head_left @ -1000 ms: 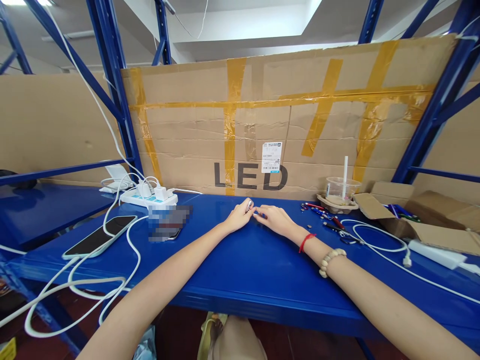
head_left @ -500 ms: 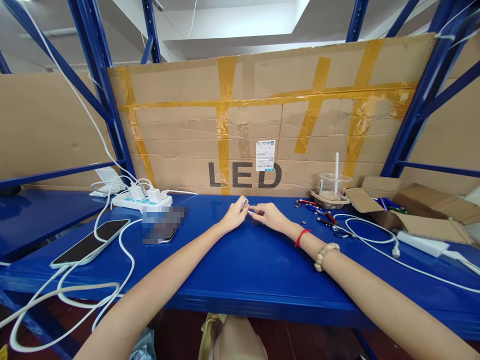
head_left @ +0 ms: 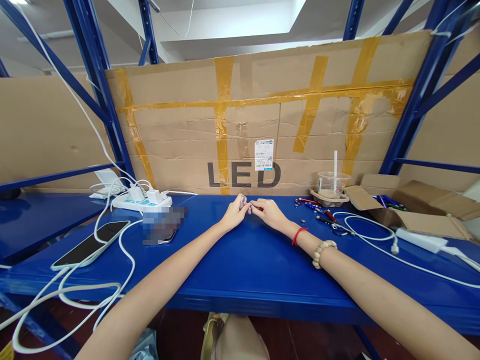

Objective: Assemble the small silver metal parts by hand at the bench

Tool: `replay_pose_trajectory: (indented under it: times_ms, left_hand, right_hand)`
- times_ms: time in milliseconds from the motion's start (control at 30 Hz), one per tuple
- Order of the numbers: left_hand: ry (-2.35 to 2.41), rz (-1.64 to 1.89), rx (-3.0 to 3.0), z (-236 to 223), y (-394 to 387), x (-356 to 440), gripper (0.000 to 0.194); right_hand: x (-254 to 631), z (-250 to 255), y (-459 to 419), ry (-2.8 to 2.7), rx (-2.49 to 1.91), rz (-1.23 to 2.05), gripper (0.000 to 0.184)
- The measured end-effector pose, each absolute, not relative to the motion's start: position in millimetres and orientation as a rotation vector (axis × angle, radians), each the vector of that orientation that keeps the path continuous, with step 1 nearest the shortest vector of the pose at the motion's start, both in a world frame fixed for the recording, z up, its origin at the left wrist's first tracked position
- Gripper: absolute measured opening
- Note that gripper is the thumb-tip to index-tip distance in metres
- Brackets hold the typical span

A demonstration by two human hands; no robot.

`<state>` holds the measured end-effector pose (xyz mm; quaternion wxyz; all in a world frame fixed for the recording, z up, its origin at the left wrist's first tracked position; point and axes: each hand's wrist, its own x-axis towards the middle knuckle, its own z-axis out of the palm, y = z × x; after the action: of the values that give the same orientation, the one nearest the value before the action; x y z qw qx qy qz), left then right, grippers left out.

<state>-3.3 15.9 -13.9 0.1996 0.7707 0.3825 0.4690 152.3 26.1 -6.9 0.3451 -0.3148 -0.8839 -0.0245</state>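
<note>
Both my hands meet at the far middle of the blue metal shelf (head_left: 243, 270). My left hand (head_left: 233, 215) pinches a small silvery part (head_left: 243, 201) between its fingertips. Touching it from the right, my right hand (head_left: 268, 212) is closed on a thin pen-like piece (head_left: 257, 207) with a red and dark tip. The two pieces meet between my fingertips; how they join is too small to see. My right wrist wears a red string and a bead bracelet.
Several small pens and parts (head_left: 322, 212) lie to the right, beside a plastic cup with a straw (head_left: 333, 185) and an open cardboard box (head_left: 405, 205). White cables (head_left: 375, 240), a power strip (head_left: 141, 201) and a phone (head_left: 90, 245) lie around. A taped cardboard wall (head_left: 262, 115) stands behind.
My hands have stayed together, lifting slightly while working the small pieces. The view has shifted a little to the right and up.
</note>
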Motion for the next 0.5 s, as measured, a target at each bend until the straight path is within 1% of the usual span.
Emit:
replay_pose_trajectory:
  times_ms: [133,333,500]
  left_hand:
    - [1.035,1.372,2.073,-15.4,17.3,-1.2,0.016]
    - [0.921,1.349,1.8,-14.8,19.2,4.0,0.032]
    - [0.856,1.297,1.741,-15.7,18.8,6.4,0.04]
  right_hand:
    - [156.1,-6.9,29.2,-2.268,-0.812,-0.087,0.027]
    - [157.4,-6.1,29.4,-2.254,-0.75,-0.062,0.028]
    - [154.7,-4.2,27.3,-2.254,-0.731,0.029,0.032]
